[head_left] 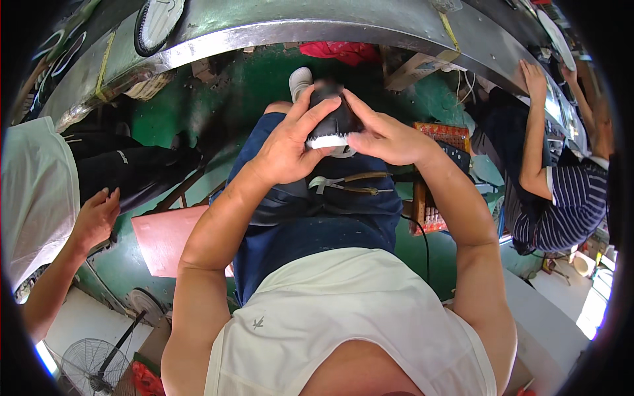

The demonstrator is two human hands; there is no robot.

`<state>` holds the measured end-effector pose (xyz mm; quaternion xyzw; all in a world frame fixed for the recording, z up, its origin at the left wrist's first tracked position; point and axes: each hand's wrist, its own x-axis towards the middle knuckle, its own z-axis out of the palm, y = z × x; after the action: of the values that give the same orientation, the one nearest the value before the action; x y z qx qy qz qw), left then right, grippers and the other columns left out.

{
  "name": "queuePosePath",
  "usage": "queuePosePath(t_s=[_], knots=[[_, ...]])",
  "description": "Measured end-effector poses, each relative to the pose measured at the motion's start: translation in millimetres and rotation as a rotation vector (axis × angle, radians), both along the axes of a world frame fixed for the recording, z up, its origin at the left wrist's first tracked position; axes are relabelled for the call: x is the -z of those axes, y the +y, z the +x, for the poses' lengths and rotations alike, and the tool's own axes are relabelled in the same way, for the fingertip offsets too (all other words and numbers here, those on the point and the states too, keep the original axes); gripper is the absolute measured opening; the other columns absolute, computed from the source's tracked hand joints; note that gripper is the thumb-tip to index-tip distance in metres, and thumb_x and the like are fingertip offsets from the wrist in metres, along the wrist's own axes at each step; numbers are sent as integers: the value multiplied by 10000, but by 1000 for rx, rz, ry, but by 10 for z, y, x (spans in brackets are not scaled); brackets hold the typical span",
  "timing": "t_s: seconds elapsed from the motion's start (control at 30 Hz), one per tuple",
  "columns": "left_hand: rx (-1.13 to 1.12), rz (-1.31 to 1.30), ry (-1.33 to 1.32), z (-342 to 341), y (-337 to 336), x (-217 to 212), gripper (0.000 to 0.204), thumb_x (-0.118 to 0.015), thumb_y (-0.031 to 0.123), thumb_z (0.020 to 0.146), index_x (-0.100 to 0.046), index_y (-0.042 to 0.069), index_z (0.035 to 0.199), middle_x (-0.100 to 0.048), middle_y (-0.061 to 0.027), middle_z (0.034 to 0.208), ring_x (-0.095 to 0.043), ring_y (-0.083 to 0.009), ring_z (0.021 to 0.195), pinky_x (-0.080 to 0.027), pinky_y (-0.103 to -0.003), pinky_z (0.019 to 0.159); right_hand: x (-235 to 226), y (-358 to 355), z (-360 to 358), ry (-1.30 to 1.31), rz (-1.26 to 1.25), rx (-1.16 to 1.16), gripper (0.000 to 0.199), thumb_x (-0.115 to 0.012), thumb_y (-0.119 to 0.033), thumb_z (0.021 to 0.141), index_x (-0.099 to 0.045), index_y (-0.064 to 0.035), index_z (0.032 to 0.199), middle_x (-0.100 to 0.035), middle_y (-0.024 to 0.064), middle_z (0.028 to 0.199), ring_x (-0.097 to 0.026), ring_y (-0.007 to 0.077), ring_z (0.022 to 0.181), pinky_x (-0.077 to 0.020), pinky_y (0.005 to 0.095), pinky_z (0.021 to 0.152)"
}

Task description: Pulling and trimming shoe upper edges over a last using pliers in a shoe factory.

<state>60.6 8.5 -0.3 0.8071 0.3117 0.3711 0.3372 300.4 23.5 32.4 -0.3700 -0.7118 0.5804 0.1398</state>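
Above my lap I hold a black shoe upper (338,121) with a white, jagged edge along its lower side; its far end is blurred. My left hand (294,142) wraps its left side, fingers over the top and thumb by the white edge. From the right, my right hand (391,134) closes on it, with the thumb at the end of the white edge and the fingertips near the top. A pair of lasting pincers (353,183) with brown handles lies across my thighs, just nearer to me than the upper.
A metal workbench (290,34) curves across the far side, with a shoe piece (158,25) on it. Co-workers sit left and right, one with a hand (96,218) near the pink board (168,239). An orange woven seat (432,214) is on my right; a fan (96,366) stands lower left.
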Motion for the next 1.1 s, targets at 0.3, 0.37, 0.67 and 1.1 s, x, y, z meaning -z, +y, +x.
queuePosePath(t_s=[0.3,0.37,0.67,1.1], knots=[[38,-98,33,-53,53,0,779,-749,13,809,-412,141,1499,-277,-282,1553,-417,-493,1360,-421,-463,1092,121,-166,-245,-318,444,144,866,-588,-442,982,-138,55,1530,-594,372,1157,-619,514,1053,-504,507,915],[66,-161,63,-79,35,-29,751,-737,42,842,-402,132,1508,-256,-288,1567,-405,-486,1378,-399,-465,1112,107,-204,-263,-370,468,169,847,-611,-386,976,-143,55,1528,-605,378,1137,-625,521,1032,-507,513,907],[-81,53,-58,-126,-466,75,723,-816,128,768,-528,80,1428,-364,-264,1521,-416,-475,1363,-357,-511,1130,62,-444,-211,58,320,266,662,-661,-231,964,-355,58,1474,-579,252,1301,-585,366,1218,-466,402,1021],[-130,358,-80,-166,-878,411,594,-846,199,718,-651,58,1262,-540,-123,1363,-512,-401,1267,-497,-585,1028,290,-665,-425,272,887,347,280,-862,-120,727,-732,-27,957,-651,86,936,-645,279,805,-538,368,702]])
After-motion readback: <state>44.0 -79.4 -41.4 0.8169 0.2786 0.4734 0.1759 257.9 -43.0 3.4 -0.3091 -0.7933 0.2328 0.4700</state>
